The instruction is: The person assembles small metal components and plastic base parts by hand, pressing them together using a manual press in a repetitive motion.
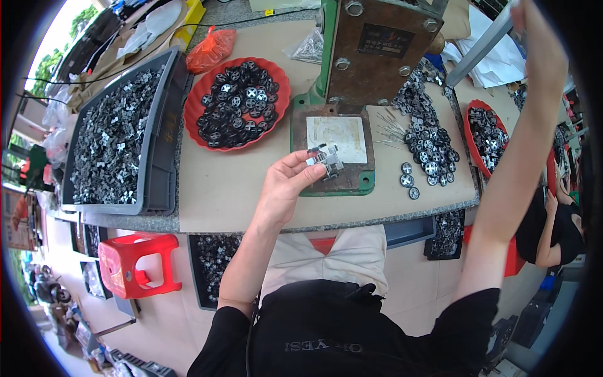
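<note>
Pinched between thumb and fingertips, a small metal part (326,160) sits in the grip of the left hand (286,185), held just above the green base plate (333,154) of the press (377,47). Behind that plate stands the press's brown upright body. Left of the plate lies a red tray (195,110) of black round wheels, and farther left a grey bin (166,135) heaped with small metal pieces. Right of the plate, loose black wheels (427,141) spread across the table (220,188), beside thin pins (391,131). High up to the right of the press, the right hand (524,16) seems closed on a lever, though the frame's rim cuts it off.
</note>
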`<state>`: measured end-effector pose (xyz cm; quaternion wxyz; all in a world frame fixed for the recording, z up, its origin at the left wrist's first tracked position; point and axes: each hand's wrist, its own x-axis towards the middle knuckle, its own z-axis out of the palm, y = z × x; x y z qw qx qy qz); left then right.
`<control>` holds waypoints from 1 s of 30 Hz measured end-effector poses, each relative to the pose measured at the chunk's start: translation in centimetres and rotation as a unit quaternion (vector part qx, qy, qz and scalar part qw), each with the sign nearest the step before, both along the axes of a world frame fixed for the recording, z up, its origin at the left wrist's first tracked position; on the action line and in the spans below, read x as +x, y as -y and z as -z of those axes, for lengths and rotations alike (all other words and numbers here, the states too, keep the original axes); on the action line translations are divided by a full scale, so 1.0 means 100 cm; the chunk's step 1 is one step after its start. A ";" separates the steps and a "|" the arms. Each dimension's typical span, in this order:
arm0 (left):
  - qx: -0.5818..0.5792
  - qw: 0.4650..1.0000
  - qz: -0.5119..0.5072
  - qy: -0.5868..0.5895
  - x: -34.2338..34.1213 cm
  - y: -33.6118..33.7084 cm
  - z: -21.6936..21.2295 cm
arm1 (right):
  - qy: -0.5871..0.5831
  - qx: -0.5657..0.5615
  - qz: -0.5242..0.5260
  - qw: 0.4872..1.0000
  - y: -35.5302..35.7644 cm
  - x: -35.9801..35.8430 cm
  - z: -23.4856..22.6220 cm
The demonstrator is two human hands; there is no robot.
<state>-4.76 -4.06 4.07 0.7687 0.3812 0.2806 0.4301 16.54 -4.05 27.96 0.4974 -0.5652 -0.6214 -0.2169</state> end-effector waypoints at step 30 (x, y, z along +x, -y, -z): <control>0.328 0.750 -0.225 -0.529 -0.032 -0.065 -0.007 | -0.115 -0.231 0.046 0.965 0.053 0.172 0.185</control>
